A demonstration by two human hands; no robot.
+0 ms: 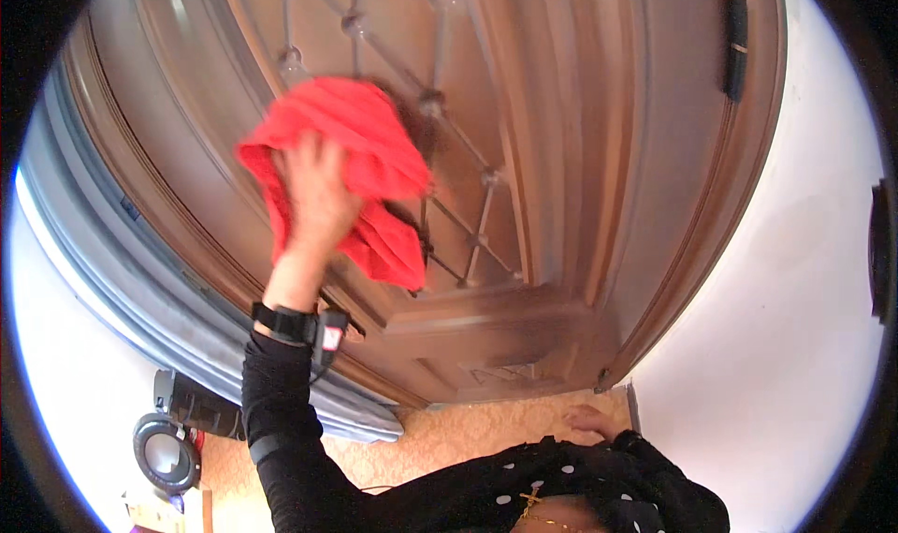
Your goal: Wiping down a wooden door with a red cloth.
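Observation:
My left hand [319, 189] is raised and presses a bright red cloth [358, 133] flat against the raised lattice of a brown panelled door [470, 336]. The cloth is spread wide, with a loose fold hanging below the fingers. Dark bands and a small device are strapped at that wrist. Low on the right, near the foot of the door, my right hand [589, 421] hangs away from the door panel with nothing visible in it; its fingers are small and partly blurred.
A grey-blue curtain [351, 414] hangs along the door's left side. Beyond it on the floor stand a black cylindrical object [203, 403] and a round black-rimmed object [167, 454]. A white wall [779, 266] borders the door on the right. A dark hinge [734, 47] sits at its edge.

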